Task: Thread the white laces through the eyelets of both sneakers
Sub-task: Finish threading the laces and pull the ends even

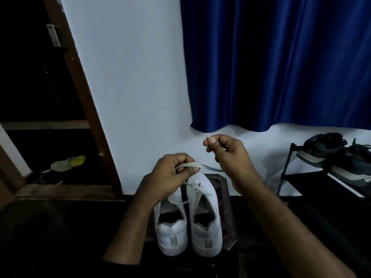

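Head view: the right hand [228, 153] is raised above the shoes, pinching the tip of a white lace [208, 167] between thumb and fingers, the clear end sticking up past the fingertips. The left hand [172, 173] sits lower and to the left, fingers curled round the same lace, which runs as a flat band from one hand across to the other. Below the left hand the lace drops down to the left sneaker [172, 223], where a strand crosses its tongue. The right sneaker [204, 217] stands just beside it, touching or nearly so, heels toward the camera, with lace crossings near its toe. Both sneakers stand on a small dark reddish stool [227, 213] set on a dark floor [50, 237]. Behind is a pale wall [130, 87] with a deep blue curtain [281, 61] hanging to the right. A black shoe rack [301, 177] at the right carries dark sneakers [339, 155]. At the left a brown door frame [80, 97] opens on a dark room, with a pale slipper [64, 164] on its floor.
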`<state>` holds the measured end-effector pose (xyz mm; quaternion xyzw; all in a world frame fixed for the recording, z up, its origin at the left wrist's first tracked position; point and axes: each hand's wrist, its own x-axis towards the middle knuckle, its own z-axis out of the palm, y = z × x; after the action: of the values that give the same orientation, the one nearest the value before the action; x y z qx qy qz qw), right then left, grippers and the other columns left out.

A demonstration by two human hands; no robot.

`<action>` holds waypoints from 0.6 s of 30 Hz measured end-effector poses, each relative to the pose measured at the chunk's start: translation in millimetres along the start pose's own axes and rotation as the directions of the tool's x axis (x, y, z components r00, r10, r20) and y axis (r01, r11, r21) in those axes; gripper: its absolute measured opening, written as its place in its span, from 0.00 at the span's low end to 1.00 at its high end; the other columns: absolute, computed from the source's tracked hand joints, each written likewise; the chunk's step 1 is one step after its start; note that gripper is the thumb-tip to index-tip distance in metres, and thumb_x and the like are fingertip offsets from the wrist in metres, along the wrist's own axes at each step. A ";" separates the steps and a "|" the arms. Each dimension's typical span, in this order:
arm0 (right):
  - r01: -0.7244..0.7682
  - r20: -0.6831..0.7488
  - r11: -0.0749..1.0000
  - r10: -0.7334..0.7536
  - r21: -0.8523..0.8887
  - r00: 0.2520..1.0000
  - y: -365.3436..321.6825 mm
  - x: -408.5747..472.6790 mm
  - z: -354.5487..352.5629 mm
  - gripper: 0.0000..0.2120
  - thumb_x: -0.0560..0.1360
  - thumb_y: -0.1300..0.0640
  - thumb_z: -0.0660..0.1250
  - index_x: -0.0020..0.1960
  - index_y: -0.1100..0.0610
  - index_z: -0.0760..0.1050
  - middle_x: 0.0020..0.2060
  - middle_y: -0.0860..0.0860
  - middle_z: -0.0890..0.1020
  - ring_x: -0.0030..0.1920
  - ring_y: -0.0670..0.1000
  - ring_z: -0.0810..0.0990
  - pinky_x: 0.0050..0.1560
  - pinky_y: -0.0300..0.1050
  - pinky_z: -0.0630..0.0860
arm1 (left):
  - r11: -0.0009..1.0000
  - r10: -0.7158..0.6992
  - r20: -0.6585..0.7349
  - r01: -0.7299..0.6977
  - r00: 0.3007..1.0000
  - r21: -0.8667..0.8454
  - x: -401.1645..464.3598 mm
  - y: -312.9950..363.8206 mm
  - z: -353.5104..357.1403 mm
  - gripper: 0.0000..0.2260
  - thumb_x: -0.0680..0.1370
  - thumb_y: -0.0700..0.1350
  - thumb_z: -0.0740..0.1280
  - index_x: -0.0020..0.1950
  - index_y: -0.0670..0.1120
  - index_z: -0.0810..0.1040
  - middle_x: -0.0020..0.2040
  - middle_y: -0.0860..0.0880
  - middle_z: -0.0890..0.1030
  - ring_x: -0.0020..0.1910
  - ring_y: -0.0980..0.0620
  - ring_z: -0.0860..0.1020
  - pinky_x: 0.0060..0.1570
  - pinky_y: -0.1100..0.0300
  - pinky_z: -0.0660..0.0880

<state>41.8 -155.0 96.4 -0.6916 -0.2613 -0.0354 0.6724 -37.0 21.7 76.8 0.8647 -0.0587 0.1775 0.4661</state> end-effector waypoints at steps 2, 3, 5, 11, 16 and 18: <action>0.000 -0.002 1.000 0.000 0.006 1.000 -0.4 -0.6 1.8 0.12 0.82 0.49 0.65 0.50 0.55 0.83 0.39 0.48 0.82 0.30 0.39 0.72 0.32 0.32 0.68 | 1.000 0.002 0.015 -0.002 1.000 -0.031 1.0 0.0 -3.6 0.14 0.71 0.62 0.74 0.47 0.53 0.85 0.40 0.38 0.82 0.42 0.34 0.80 0.46 0.39 0.78; -0.004 -0.006 1.000 0.004 0.013 1.000 0.1 -1.1 2.3 0.12 0.81 0.49 0.65 0.50 0.54 0.83 0.39 0.48 0.82 0.30 0.39 0.72 0.31 0.32 0.68 | 0.999 -0.007 0.024 0.008 1.000 -0.043 0.3 -0.6 -5.5 0.15 0.70 0.62 0.74 0.46 0.53 0.85 0.41 0.37 0.82 0.42 0.35 0.80 0.45 0.40 0.78; -0.021 -0.014 0.999 0.022 0.041 1.000 1.7 -2.6 3.0 0.12 0.81 0.48 0.65 0.50 0.54 0.83 0.39 0.48 0.82 0.30 0.39 0.71 0.31 0.32 0.67 | 0.998 -0.039 0.035 0.040 0.999 -0.037 -2.5 -3.8 -6.3 0.16 0.71 0.65 0.73 0.47 0.54 0.85 0.42 0.46 0.85 0.43 0.45 0.83 0.48 0.45 0.80; -0.040 0.000 0.997 0.040 0.073 0.999 4.6 -7.9 3.0 0.11 0.82 0.49 0.64 0.50 0.53 0.83 0.40 0.48 0.82 0.30 0.40 0.71 0.31 0.33 0.68 | 0.978 -0.108 0.080 0.092 0.991 0.187 -9.9 -15.6 -0.7 0.20 0.75 0.73 0.63 0.50 0.60 0.84 0.46 0.59 0.86 0.48 0.55 0.84 0.56 0.45 0.79; 0.121 0.133 0.949 -0.085 -0.290 0.987 11.5 -10.5 -7.6 0.10 0.81 0.47 0.66 0.47 0.49 0.83 0.41 0.44 0.84 0.42 0.47 0.82 0.45 0.46 0.80 | 0.997 -0.020 -0.036 0.023 0.999 0.077 -8.1 -8.2 -23.1 0.12 0.83 0.49 0.67 0.42 0.48 0.83 0.34 0.61 0.81 0.34 0.63 0.76 0.41 0.65 0.70; 0.126 0.158 0.946 -0.082 -0.299 0.984 14.6 -12.0 -5.6 0.09 0.81 0.47 0.66 0.47 0.49 0.83 0.41 0.44 0.84 0.44 0.50 0.82 0.47 0.51 0.80 | 0.994 -0.006 -0.064 0.014 0.998 0.112 -7.5 -3.8 -22.8 0.13 0.83 0.50 0.66 0.41 0.48 0.81 0.28 0.61 0.75 0.29 0.61 0.69 0.34 0.67 0.65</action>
<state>39.2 -163.5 78.8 -0.7739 -0.3363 -0.0615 0.5331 -48.7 42.2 82.6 0.8839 -0.0294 0.2055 0.4191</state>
